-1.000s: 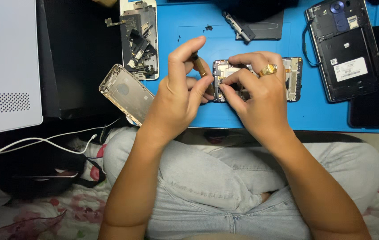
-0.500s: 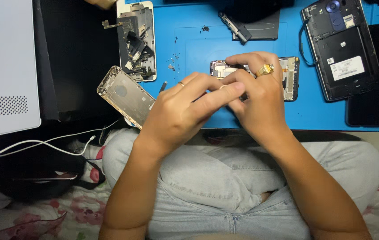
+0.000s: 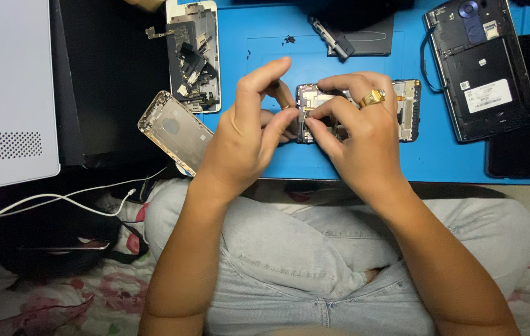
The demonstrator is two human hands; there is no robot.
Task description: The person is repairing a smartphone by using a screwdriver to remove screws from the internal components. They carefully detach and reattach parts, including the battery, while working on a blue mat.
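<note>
While both hands pinch it, the opened phone (image 3: pixel 401 106) lies gutted.

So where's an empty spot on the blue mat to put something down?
Bare blue mat lies between the gutted phone and the small grey part, and along the front edge right of the right hand. It is crowded around the opened phone under both hands.

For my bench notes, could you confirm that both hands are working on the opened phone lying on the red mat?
Not quite: the mat is blue, not red, as the head view shows. Both the left hand and the right hand are indeed on the opened phone lying on it.
</note>
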